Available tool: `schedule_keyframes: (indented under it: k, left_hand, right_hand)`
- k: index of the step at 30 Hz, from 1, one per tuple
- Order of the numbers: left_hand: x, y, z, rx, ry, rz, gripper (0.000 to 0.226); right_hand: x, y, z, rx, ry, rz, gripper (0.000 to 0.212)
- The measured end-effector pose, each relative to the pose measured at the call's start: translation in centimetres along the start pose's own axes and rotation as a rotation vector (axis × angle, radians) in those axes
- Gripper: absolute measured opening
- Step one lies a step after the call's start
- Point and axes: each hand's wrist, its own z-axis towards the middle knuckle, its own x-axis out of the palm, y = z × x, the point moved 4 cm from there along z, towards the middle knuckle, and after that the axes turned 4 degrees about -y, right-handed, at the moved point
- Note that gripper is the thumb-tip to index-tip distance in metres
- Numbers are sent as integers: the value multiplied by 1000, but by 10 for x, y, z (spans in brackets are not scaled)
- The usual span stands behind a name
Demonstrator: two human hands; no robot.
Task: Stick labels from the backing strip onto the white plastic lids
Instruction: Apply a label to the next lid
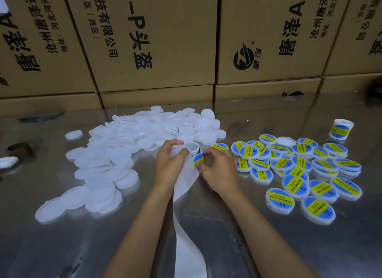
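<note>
Blue-yellow label (199, 159) between right-hand fingers (203, 153), over backing strip (186, 182).

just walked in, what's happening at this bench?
A person is labelling lids by hand. The left hand holds the white backing strip, which trails toward the camera across the metal table. The right hand pinches a blue-and-yellow label at the strip's top end. A heap of unlabelled white lids lies on the left; finished labelled lids are spread on the right. Cardboard boxes stand behind.
</note>
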Motion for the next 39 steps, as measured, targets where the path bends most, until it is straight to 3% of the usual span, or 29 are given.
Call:
schedule_keyframes:
  k: [5, 15, 24, 30, 35, 39]
  left_hand:
    - [1, -3, 1, 142, 36, 94, 33]
    - [7, 3, 4, 200, 108, 190, 49]
    - [3, 4, 8, 184, 86, 183, 42]
    - [3, 5, 10, 170, 92, 216, 45]
    - [2, 4, 9, 167, 95, 181, 44]
    - [-2, -1, 4, 137, 65, 47, 43]
  right_hand:
    - [-3, 3, -2, -13, 9, 71, 21]
    - [-1, 5, -6, -71, 28, 105, 20]
    - [-10, 4, -10, 45, 122, 299, 25]
    - [-18, 11, -11, 97, 238, 338, 11]
    - [-28, 16, -12, 217, 330, 523, 29]
    - [-36, 15, -9, 356, 283, 752, 36]
